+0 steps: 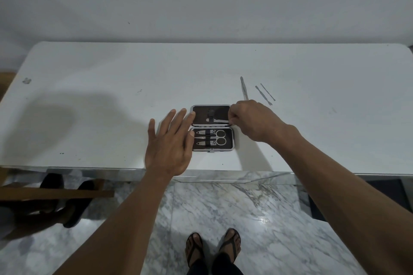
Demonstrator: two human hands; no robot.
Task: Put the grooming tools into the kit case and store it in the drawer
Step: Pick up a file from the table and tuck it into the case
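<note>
The kit case [212, 127] is lying open on the white table [111, 96], near its front edge, both dark-lined halves facing up. In the near half, two nail clippers [202, 138] and a pair of scissors [220, 136] are sitting under a strap. In the far half, a slim metal tool [218, 120] is lying crosswise. The right hand [254, 120] is pinching the right end of that tool at the case's right edge, fingers curled tight. The left hand [169, 143] is spreading flat and wide against the case's left side, fingertips touching its rim. Beyond the case to the right, three thin metal tools [257, 90] are lying loose on the table, apart from the case.
</note>
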